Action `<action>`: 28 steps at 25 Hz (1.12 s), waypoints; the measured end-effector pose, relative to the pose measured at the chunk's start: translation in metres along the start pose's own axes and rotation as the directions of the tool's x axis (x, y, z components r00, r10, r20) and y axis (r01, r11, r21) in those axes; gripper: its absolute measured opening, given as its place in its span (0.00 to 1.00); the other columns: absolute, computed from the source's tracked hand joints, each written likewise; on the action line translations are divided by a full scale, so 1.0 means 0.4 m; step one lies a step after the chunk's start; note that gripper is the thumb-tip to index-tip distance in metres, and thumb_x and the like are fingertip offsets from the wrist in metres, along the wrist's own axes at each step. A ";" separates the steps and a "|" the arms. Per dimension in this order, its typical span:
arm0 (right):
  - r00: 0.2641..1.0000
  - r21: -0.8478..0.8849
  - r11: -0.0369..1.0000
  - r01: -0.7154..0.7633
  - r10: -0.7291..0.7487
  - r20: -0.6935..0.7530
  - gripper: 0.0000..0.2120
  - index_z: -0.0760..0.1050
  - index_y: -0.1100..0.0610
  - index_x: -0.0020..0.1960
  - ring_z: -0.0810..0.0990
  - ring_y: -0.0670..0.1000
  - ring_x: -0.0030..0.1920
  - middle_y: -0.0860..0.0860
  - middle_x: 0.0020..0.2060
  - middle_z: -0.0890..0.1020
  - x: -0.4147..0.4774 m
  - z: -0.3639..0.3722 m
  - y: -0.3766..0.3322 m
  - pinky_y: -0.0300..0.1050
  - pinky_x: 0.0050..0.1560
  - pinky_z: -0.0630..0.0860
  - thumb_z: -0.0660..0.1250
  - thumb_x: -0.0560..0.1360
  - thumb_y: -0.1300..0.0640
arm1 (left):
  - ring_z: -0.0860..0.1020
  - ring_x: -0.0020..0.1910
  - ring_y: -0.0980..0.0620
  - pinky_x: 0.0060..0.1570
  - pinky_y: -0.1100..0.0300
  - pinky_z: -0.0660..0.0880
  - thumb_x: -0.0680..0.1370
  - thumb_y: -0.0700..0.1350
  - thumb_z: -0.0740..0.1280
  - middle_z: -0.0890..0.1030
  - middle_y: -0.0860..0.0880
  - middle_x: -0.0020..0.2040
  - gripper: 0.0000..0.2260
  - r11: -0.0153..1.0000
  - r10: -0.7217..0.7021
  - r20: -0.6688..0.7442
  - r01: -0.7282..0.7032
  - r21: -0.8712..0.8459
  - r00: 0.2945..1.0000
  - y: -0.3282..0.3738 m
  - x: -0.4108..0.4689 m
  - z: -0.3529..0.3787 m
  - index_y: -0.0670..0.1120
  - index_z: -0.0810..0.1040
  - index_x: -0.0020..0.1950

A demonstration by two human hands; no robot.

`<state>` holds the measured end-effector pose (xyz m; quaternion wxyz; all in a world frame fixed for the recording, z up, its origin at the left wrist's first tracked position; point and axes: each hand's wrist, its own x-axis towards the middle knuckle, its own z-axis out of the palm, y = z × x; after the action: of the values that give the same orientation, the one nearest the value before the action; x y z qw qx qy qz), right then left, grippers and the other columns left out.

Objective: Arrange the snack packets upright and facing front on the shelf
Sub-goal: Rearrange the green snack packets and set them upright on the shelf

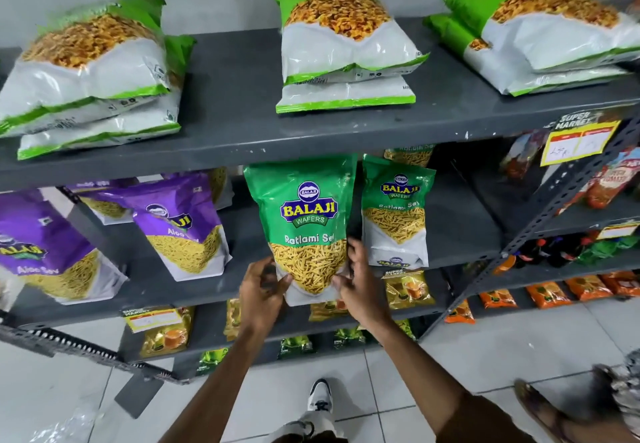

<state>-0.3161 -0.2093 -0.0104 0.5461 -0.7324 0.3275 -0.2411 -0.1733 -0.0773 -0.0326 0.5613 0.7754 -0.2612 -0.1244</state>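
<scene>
Grey shelf (214, 290): green packet (304, 224) upright, front-facing

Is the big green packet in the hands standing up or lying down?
Standing up. The Ratlami Sev packet shows its front, logo on top, both hands gripping its bottom.

Bare forearms, brown sleeve (481, 418), white-and-black sneaker (320, 396).

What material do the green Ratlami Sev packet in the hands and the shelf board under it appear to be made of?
Packet: seemingly thin plastic film, glossy; light glints on its green face and it creases near the left hand and right hand. Shelf board: probably painted metal, matte dark grey, with scuffs and pale specks; the paint hides the base, so this is uncertain.
</scene>
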 end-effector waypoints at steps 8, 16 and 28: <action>0.997 -0.064 0.997 -0.041 0.036 -0.067 0.30 0.62 0.60 0.65 0.79 0.39 0.47 0.46 0.47 0.77 0.251 0.060 0.038 0.40 0.44 0.80 0.60 0.68 0.80 | 0.75 0.47 0.44 0.44 0.58 0.71 0.69 0.36 0.76 0.76 0.42 0.48 0.20 0.994 -0.104 0.039 0.103 0.034 0.994 -0.046 0.213 0.087 0.47 0.69 0.53; 0.995 -0.004 1.000 0.009 -0.009 -0.099 0.30 0.59 0.63 0.70 0.71 0.24 0.59 0.41 0.60 0.74 0.239 0.033 0.001 0.31 0.60 0.73 0.65 0.73 0.75 | 0.72 0.59 0.48 0.63 0.57 0.69 0.70 0.35 0.74 0.71 0.41 0.60 0.24 0.993 -0.110 -0.042 0.108 -0.041 0.993 -0.052 0.201 0.130 0.44 0.68 0.62; 0.838 0.044 0.965 -0.258 0.246 -0.487 0.23 0.69 0.56 0.63 0.80 0.54 0.56 0.51 0.55 0.80 0.243 -0.315 0.134 0.49 0.52 0.76 0.71 0.74 0.48 | 0.76 0.60 0.39 0.61 0.46 0.73 0.80 0.52 0.61 0.78 0.40 0.60 0.17 0.991 -0.129 0.226 0.122 0.048 0.966 0.185 0.131 0.504 0.45 0.72 0.64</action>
<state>-0.3522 -0.3726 -0.0260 0.4638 -0.6046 0.5508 -0.3403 -0.2475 -0.2856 -0.0264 0.5054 0.7803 -0.2764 -0.2435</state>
